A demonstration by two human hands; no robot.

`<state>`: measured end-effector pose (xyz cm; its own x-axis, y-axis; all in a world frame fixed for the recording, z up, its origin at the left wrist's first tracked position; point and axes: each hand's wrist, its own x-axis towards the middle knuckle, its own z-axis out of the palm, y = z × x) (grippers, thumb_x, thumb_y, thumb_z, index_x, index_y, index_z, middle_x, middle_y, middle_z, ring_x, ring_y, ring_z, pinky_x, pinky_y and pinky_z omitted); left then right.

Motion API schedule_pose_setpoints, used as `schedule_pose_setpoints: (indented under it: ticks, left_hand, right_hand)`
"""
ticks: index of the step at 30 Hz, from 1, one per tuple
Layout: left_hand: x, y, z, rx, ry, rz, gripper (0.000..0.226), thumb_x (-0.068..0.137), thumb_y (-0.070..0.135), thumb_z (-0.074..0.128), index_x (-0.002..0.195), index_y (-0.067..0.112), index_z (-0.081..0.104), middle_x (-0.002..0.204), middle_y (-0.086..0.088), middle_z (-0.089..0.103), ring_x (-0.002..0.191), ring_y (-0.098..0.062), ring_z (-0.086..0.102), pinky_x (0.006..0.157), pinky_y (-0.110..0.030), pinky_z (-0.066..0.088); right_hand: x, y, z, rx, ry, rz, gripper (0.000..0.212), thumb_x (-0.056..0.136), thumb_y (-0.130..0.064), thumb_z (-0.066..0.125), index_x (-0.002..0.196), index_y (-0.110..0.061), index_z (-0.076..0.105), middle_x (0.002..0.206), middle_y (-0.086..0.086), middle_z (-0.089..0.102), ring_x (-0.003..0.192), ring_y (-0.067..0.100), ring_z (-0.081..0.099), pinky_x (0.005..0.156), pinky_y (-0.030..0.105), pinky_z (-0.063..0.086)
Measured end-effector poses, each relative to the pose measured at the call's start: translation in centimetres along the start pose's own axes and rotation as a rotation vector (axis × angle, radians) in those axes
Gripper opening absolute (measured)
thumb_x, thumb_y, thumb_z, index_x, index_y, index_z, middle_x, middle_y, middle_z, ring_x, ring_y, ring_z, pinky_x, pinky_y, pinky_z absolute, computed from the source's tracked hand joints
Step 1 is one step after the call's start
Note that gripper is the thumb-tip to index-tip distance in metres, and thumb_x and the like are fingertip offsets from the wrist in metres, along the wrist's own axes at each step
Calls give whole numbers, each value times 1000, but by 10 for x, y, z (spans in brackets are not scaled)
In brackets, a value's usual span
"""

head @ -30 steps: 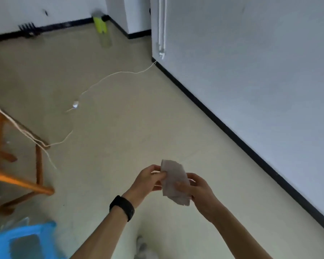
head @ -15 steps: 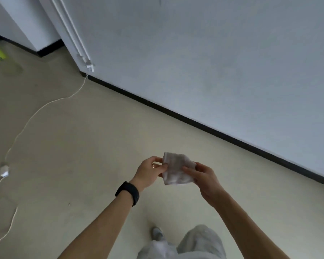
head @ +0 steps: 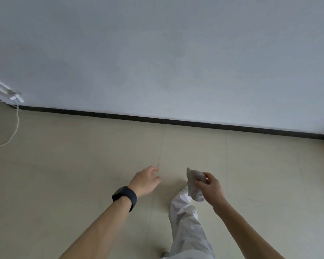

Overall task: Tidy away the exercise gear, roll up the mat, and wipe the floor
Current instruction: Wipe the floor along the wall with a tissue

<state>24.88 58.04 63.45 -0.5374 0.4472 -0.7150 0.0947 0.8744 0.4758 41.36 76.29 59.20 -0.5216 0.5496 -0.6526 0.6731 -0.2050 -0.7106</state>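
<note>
My right hand (head: pixel 209 187) grips a crumpled whitish wipe cloth (head: pixel 194 185), which hangs from its fingers above the beige tiled floor (head: pixel 82 174). My left hand (head: pixel 145 181) is apart from the cloth, to its left, with loosely curled fingers and nothing in it. A black band sits on that wrist. No mat or exercise gear is in view.
A white wall with a black skirting strip (head: pixel 176 121) runs across ahead. A white cable (head: pixel 13 133) trails down from a wall fitting (head: pixel 13 96) at the far left onto the floor. My light-grey trouser leg (head: pixel 185 221) steps forward below the hands.
The view has swung right, from the chair and stool to the wall. My left hand has let go of the cloth and moved left; only my right hand holds it now.
</note>
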Motion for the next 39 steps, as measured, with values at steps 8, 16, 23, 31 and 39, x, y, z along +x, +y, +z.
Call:
schedule_pose_setpoints:
  ticks: [8, 16, 23, 31, 39]
  left_hand:
    - [166, 26, -25, 335, -81, 23, 47, 98, 36, 45, 144, 25, 42, 141, -6, 50, 128, -24, 48, 101, -33, 42]
    - [366, 0, 26, 524, -39, 211, 56, 96, 31, 46, 150, 25, 33, 152, -5, 39, 136, -28, 40, 105, -42, 42]
    - [545, -94, 116, 841, -101, 379, 57, 94, 32, 47, 149, 25, 34, 152, -7, 39, 139, -28, 33, 106, -40, 37]
    - [691, -202, 209, 995, -99, 384, 63, 96, 44, 41, 153, 28, 20, 162, -9, 17, 148, -36, 9, 113, -48, 23]
    - [768, -226, 236, 906, 87, 527, 70, 96, 60, 30, 155, 39, -1, 165, -3, -10, 151, -34, -4, 116, -59, 13]
  right_hand:
    - [164, -10, 0, -476, 425, -298, 28, 88, -10, 63, 112, -24, 61, 90, -3, 71, 84, 28, 64, 70, 38, 50]
    - [291, 114, 65, -891, 188, -231, 57, 88, -29, 64, 142, -15, 48, 147, 3, 51, 145, 25, 35, 116, 45, 30]
    - [407, 242, 126, -892, 77, -39, 49, 99, -35, 46, 145, -21, 40, 160, -2, 30, 152, 16, 14, 122, 34, 13]
    - [568, 325, 169, -906, 119, -101, 51, 99, -37, 46, 147, -19, 38, 162, 4, 26, 151, 21, 17, 122, 37, 18]
    - [677, 352, 184, -920, 282, -258, 54, 104, -40, 31, 155, -23, 24, 166, 5, 11, 152, 27, 6, 122, 48, 12]
